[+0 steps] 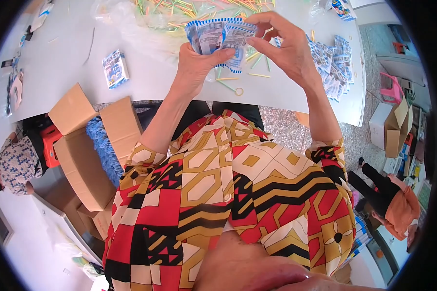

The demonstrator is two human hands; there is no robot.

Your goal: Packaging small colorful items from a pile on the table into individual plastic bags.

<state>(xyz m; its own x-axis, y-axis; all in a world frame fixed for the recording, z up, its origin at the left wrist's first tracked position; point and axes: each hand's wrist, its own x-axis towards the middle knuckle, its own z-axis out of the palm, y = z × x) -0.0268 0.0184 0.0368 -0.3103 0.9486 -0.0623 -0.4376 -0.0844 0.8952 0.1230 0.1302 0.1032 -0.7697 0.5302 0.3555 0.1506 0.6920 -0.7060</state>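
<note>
My left hand [196, 65] grips several small blue-and-white printed packets [211, 36], its thumb lying across their front. The packets are fanned apart above the white table, with striped blue edges showing. My right hand [286, 48] is at the upper right corner of the nearest packet, thumb and forefinger closed on its edge. Whether anything is inside that packet is hidden. Below the hands, a few thin yellow and green sticks [226, 78] lie beside a rubber band [239, 91].
A pile of similar packets [332, 65] lies at the right of the table [150, 82]. Many coloured sticks [179, 12] are heaped at the far side. One packet [115, 69] lies left. An open carton [82, 169] stands below the table edge. Two people are farther off.
</note>
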